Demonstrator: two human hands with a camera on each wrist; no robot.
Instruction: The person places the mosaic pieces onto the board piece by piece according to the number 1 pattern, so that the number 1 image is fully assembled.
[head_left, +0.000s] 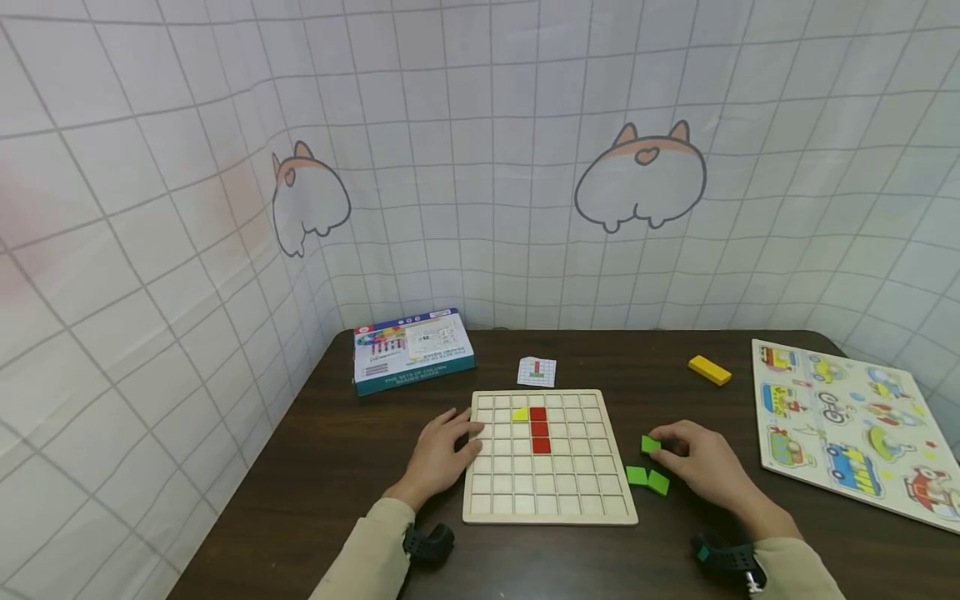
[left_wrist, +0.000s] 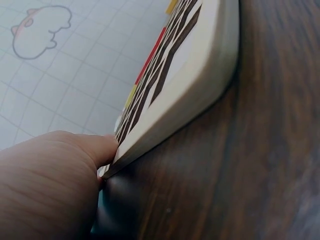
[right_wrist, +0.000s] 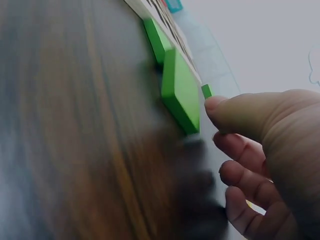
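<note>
Apparently, the right hand (head_left: 697, 462) takes 1 green square (head_left: 650, 444) at its side, the grip closed in a pinch between thumb and fingertip, perhaps because that leaves most of the face uncovered. The 2 loose green squares (head_left: 637, 476) (head_left: 658, 482) lie on the tabletop (head_left: 337, 467) near the right edge of the grid board (head_left: 551, 513), seemingly to suit that hand's reach. The left hand (head_left: 442, 454) rests at the board's left edge, its grip relaxed and open, probably to steady it. On the board, 3 red squares (head_left: 540, 429) stand in a column, each in its own compartment, with 1 yellow piece (head_left: 520, 414) just left of the top 1. The small card (head_left: 536, 372) lies beyond the far edge, likely where it can be seen easily.

In the right wrist view, the thumb covers nearly all of the held square. The left hand's other fingers are hidden in its own wrist view. The yellow piece's outline is hard to make out, and the picture board (head_left: 817, 433) is cut off at the right.
</note>
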